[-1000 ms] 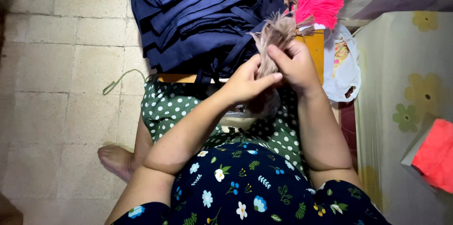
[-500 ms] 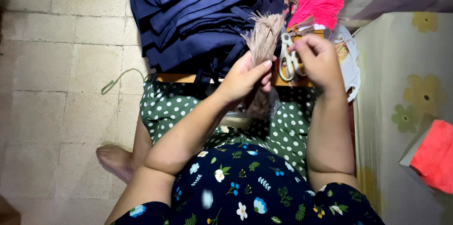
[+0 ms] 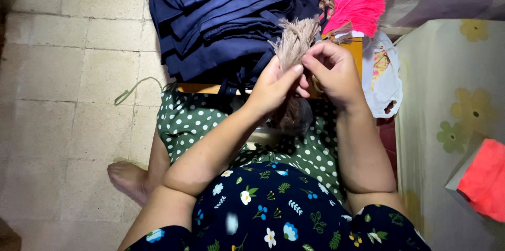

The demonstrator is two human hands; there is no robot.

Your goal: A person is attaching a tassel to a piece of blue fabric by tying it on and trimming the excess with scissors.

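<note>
Beige yarn tassel — a soft bundle of thin, matte strands, fanned and frayed at its top — stands upright between both hands, above my lap and just in front of the near edge of the stack of folded navy-blue cloth. My left hand is closed round the bundle from the left, thumb and fingers pinching it at its waist. My right hand is curled against it from the right, fingertips pinching the strands just below the fan; whether something more sits in that palm I cannot tell.

Judging from the grip, the risk is slippage: the strands are loose and slick-looking, so a slack pinch could let some slide out and leave the fan uneven. Pulling the two hands apart could also split the bundle at its waist. The darker lower part of the tassel hangs down towards the green fabric with white polka dots on my lap, where stray ends could snag.

Beyond the hands, at the far right corner of the navy stack, lies a bright pink tassel, feathery and flat, with brownish strands beside it. A crumpled white plastic bag lies just right of my right hand. A loose pale cord curls on the rough beige floor tiles — well apart from the hands.
</note>
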